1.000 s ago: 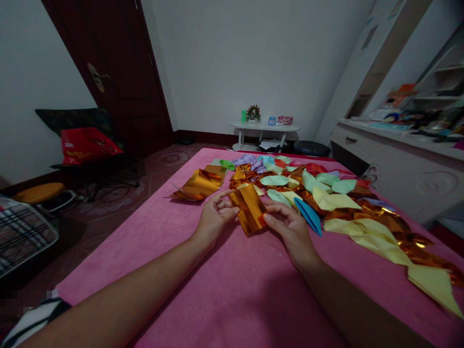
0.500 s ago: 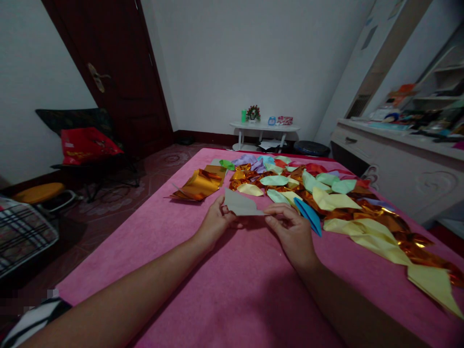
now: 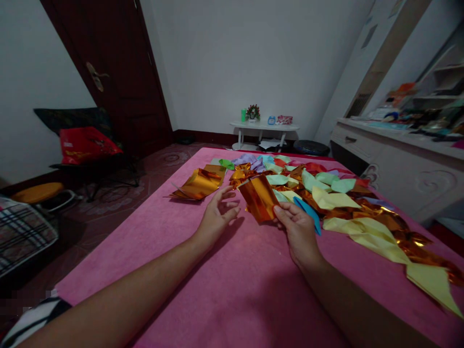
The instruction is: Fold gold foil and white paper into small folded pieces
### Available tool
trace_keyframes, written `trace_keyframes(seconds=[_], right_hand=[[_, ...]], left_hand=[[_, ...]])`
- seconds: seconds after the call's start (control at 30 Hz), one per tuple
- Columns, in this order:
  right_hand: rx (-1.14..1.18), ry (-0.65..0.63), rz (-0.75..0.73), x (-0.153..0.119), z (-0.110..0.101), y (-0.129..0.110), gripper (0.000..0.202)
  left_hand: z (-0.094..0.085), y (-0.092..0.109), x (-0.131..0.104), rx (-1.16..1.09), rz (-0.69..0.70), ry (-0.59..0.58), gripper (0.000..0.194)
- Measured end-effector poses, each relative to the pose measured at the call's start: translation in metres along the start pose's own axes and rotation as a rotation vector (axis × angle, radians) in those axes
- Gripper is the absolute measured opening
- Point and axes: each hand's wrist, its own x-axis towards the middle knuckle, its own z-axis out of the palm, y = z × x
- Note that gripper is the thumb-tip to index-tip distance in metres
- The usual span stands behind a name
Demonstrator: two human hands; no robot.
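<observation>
Between the thumb and fingers of my right hand is a sheet of shiny gold foil paper, held up by its lower right edge with the metallic face toward me. My left hand is just left of the sheet, fingers apart, holding nothing. Beyond that hand, a stack of gold foil sheets lies curled on the pink cloth. A blue folded paper piece lies just behind my right hand, partly hidden by it.
Folded paper pieces in yellow, green, gold and other colours spread over the right side of the cloth. A white dresser stands to the right. A small white table is by the far wall, and a red bag sits on a chair at left.
The sheet has turned from its pale back to its gold face. My left hand has let go of it and opened; my right hand keeps hold.
</observation>
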Motion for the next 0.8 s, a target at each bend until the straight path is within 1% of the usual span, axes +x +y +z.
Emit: trace_keyframes(seconds=[0.07,0.13,0.23,0.3,0.4,0.53,0.6,0.8], right_hand=[[0.020,-0.021,0.022,0.000,-0.001,0.000,0.022],[0.046,-0.057,0.051,0.000,-0.001,0.000,0.020],[0.082,-0.112,0.091,0.000,-0.001,0.000,0.017],[0.096,-0.143,0.116,0.001,-0.001,0.000,0.016],[0.114,-0.164,0.152,0.002,-0.002,0.001,0.014],[0.162,-0.133,0.204,0.002,-0.003,-0.002,0.016],[0.170,-0.136,0.228,0.002,-0.003,-0.006,0.015],[0.148,-0.189,0.230,0.001,-0.002,-0.009,0.014]], left_hand=[[-0.003,0.000,0.001,-0.004,0.077,-0.021,0.053],[-0.006,0.001,0.001,0.035,0.157,-0.071,0.051],[-0.007,0.003,0.001,0.155,0.289,-0.169,0.060],[-0.008,0.005,0.002,0.241,0.369,-0.207,0.068],[-0.009,0.007,0.004,0.372,0.446,-0.202,0.068],[-0.011,0.011,0.006,0.504,0.531,-0.176,0.052],[-0.012,0.012,0.007,0.534,0.570,-0.165,0.049],[-0.013,0.009,0.005,0.612,0.600,-0.190,0.061]])
